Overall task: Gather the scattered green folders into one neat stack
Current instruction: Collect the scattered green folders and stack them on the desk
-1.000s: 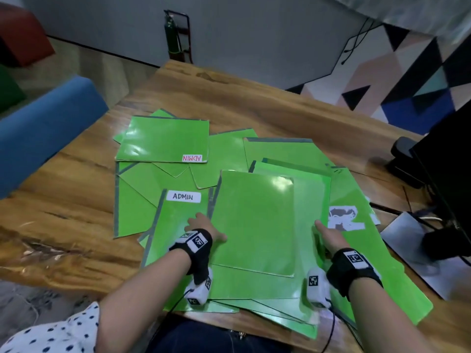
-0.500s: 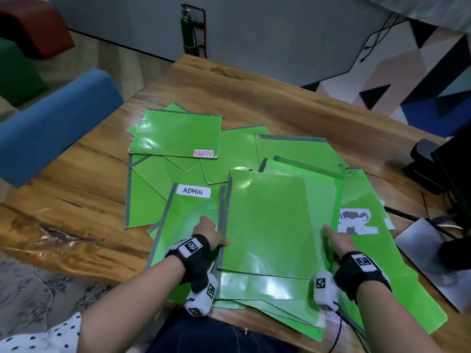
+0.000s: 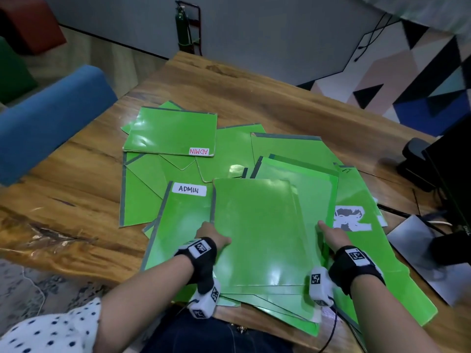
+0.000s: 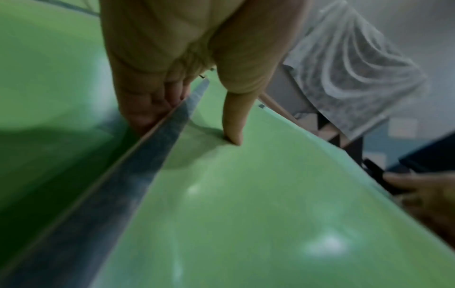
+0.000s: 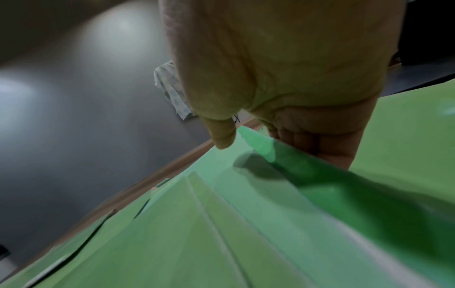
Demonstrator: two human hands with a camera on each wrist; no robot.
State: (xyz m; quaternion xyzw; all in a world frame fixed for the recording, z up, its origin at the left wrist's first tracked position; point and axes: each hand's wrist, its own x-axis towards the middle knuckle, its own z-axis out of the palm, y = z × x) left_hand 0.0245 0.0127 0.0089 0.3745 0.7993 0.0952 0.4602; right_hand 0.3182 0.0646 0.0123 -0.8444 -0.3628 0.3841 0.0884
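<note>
Several glossy green folders lie scattered and overlapping on the wooden table (image 3: 254,98). A small pile of green folders (image 3: 257,230) sits nearest me. My left hand (image 3: 212,236) pinches its left edge, thumb (image 4: 234,124) on top and fingers tucked under the grey-taped edge. My right hand (image 3: 331,234) holds the right edge the same way, with the thumb (image 5: 221,134) on the folder pile (image 5: 221,233). To the left lies a folder labelled ADMIN (image 3: 183,225), and another ADMIN folder (image 3: 170,131) lies at the back left. A folder with a black-and-white picture (image 3: 356,200) lies to the right.
A blue chair (image 3: 51,118) stands off the table's left side. At the right are a black monitor (image 3: 453,174) with cables and a grey pad (image 3: 418,250). A fire extinguisher (image 3: 182,24) stands by the far wall. Some folders overhang the near table edge.
Both hands keep their hold on the pile's sides. The top folder has turned a little straighter over the ones beneath. The head view has shifted slightly.
</note>
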